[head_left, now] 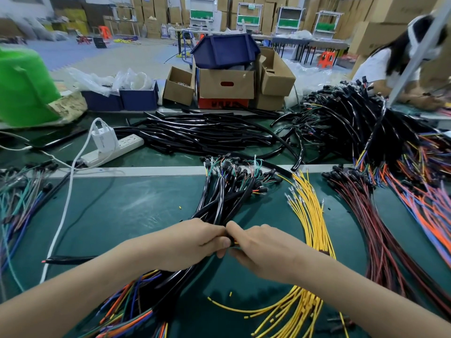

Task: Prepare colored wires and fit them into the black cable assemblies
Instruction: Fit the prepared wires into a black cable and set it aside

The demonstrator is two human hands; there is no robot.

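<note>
Head view: left hand (192, 242) curls its fingers round the black cable assemblies (220, 198) at the near centre of the counter (136, 211), steadying one end toward the right hand (263, 250). Right fingers pinch shut at that end, apparently feeding in a yellow wire (234, 243), mostly hidden. Spare yellow wires (310, 215) lie fanned just right of the hands, probably for quick reach.

Green mat (136, 206), yellow wires (310, 215), black cable assemblies (219, 198), red-and-black wires (361, 203), white power strip (114, 150), navy bin (224, 51), bright green tub (22, 89).
</note>
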